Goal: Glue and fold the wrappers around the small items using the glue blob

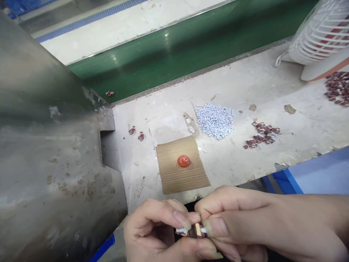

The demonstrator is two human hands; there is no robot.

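Observation:
My left hand (160, 229), at the bottom middle, is closed around a small dark brown figurine (192, 231) with a cream band and a pale blue-white end. From the right, my right hand (245, 222) pinches a tiny pale piece (203, 230) against the figurine's right end; the fingertips hide most of it. Beyond the hands, a piece of brown cardboard (174, 178) lies on the bench, bearing a round blob of glossy orange-red material (183, 161). Behind it is a pile of small pale blue curved pieces (215, 121).
Several brown figurines (261, 134) lie right of the pale pile, and two more figurines (136, 133) left. A white fan (321, 36) stands at the back right beside another figurine heap (338, 88). A metal housing (54, 145) borders the left; a green belt (163, 54) runs behind.

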